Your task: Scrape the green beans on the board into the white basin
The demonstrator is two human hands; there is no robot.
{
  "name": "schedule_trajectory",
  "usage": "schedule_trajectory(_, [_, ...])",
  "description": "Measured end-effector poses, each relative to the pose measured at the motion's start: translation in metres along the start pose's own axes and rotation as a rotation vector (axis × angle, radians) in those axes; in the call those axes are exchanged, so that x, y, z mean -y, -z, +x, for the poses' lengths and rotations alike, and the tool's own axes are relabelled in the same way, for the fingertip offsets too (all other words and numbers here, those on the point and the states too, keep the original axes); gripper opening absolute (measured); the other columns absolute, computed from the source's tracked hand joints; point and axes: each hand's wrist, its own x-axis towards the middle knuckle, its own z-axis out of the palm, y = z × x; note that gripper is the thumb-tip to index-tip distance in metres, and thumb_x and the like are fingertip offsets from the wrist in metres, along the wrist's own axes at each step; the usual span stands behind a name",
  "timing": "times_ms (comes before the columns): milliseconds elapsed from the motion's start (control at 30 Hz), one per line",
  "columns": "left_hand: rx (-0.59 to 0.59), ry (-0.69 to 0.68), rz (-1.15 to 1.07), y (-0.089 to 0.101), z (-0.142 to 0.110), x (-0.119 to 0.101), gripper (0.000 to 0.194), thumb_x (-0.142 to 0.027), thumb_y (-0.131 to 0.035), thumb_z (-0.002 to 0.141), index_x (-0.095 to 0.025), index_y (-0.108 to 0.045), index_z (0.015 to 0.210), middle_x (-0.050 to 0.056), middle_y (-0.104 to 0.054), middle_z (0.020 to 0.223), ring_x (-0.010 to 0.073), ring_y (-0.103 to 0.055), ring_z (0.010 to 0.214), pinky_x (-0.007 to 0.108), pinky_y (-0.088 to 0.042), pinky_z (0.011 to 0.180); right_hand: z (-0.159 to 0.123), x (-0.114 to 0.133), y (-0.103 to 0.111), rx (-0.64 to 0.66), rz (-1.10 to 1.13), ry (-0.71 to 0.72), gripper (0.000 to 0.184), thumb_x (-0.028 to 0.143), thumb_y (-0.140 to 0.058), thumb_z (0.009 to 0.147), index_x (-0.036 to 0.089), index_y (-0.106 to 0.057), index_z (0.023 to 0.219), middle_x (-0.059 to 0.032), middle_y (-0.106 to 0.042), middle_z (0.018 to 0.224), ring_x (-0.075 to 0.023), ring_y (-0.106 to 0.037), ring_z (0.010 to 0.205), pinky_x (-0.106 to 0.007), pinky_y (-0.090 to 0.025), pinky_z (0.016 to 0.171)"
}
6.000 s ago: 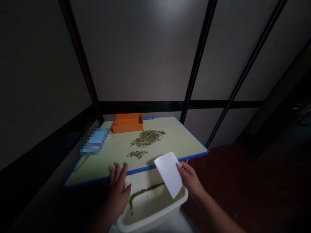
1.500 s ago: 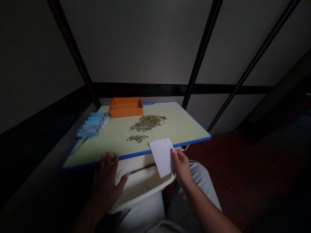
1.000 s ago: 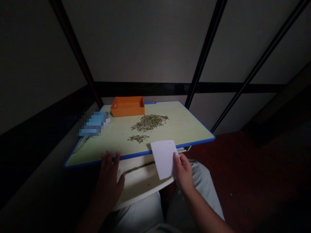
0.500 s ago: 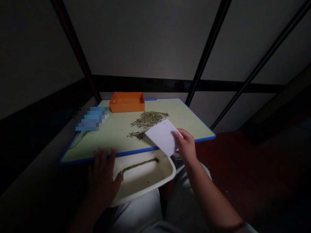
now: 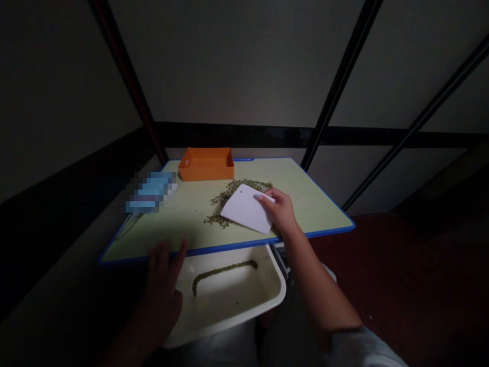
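Note:
My right hand (image 5: 280,209) pinches the right side of a white flexible scraper card (image 5: 246,209), which has a small hole near one corner. The card hangs over the table, tilted, and covers part of a spread of small green-brown grains (image 5: 229,189). A smaller patch of grains (image 5: 216,220) shows at the card's left edge. My left hand (image 5: 164,280), in shadow, has its fingers stretched out at the table's front edge, beside a white plastic basin (image 5: 229,323). Along the basin's far inner side lies a line of grains (image 5: 225,268).
An orange open box (image 5: 207,169) stands at the back left of the pale green, blue-edged table (image 5: 313,204). On the left side lies a pixelated light-blue object (image 5: 151,192) with a white cord. A panelled wall (image 5: 237,61) rises behind the table.
My right hand has carried the card from above the basin forward and left over the grains. More of the basin shows now. My left hand stays near the table's front edge.

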Motion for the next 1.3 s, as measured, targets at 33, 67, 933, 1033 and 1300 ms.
schedule_trajectory(33, [-0.009, 0.003, 0.006, -0.001, 0.000, 0.000, 0.078, -0.002, -0.034, 0.071, -0.029, -0.022, 0.143, 0.010, 0.000, 0.157, 0.0321, 0.004, 0.142, 0.054, -0.018, 0.114, -0.002, 0.000, 0.000, 0.012, -0.014, -0.002, 0.032, 0.045, -0.072, 0.064, 0.018, -0.054, 0.063, 0.0026, -0.052, 0.058, -0.0098, -0.042, 0.053, -0.021, -0.029, 0.047])
schedule_trajectory(67, [-0.025, 0.005, 0.016, -0.002, 0.000, 0.000, 0.078, -0.002, -0.034, 0.071, -0.031, -0.022, 0.142, 0.008, -0.001, 0.158, 0.0320, 0.002, 0.143, 0.054, -0.019, 0.114, -0.004, -0.001, 0.001, 0.022, -0.022, -0.006, 0.032, 0.045, -0.071, 0.065, 0.018, -0.055, 0.064, 0.0023, -0.052, 0.059, -0.0100, -0.042, 0.053, -0.021, -0.030, 0.047])
schedule_trajectory(933, [-0.023, 0.080, -0.045, 0.011, 0.005, -0.028, 0.063, -0.013, -0.037, 0.077, -0.026, -0.033, 0.139, 0.010, -0.022, 0.154, 0.0363, -0.005, 0.143, 0.061, -0.020, 0.112, -0.004, -0.011, 0.002, 0.047, 0.091, -0.032, 0.035, 0.051, -0.069, 0.065, 0.018, -0.055, 0.062, 0.0042, -0.050, 0.054, -0.0090, -0.039, 0.049, -0.022, -0.027, 0.046])
schedule_trajectory(1033, [-0.053, 0.074, -0.052, 0.009, 0.005, -0.027, 0.063, -0.011, -0.038, 0.075, -0.025, -0.037, 0.137, 0.010, -0.023, 0.154, 0.0361, -0.003, 0.143, 0.061, -0.021, 0.112, -0.004, -0.011, 0.002, 0.046, 0.114, -0.067, 0.036, 0.051, -0.070, 0.063, 0.018, -0.055, 0.062, 0.0042, -0.050, 0.053, -0.0087, -0.039, 0.047, -0.022, -0.027, 0.044])
schedule_trajectory(1300, [-0.019, 0.080, -0.076, 0.014, 0.007, -0.027, 0.058, -0.017, -0.035, 0.079, -0.015, -0.038, 0.137, 0.018, -0.023, 0.152, 0.0370, -0.004, 0.142, 0.059, -0.018, 0.113, 0.002, -0.012, 0.001, -0.040, 0.185, -0.081, 0.034, 0.048, -0.071, 0.062, 0.018, -0.054, 0.062, 0.0041, -0.051, 0.052, -0.0090, -0.041, 0.047, -0.021, -0.028, 0.044])
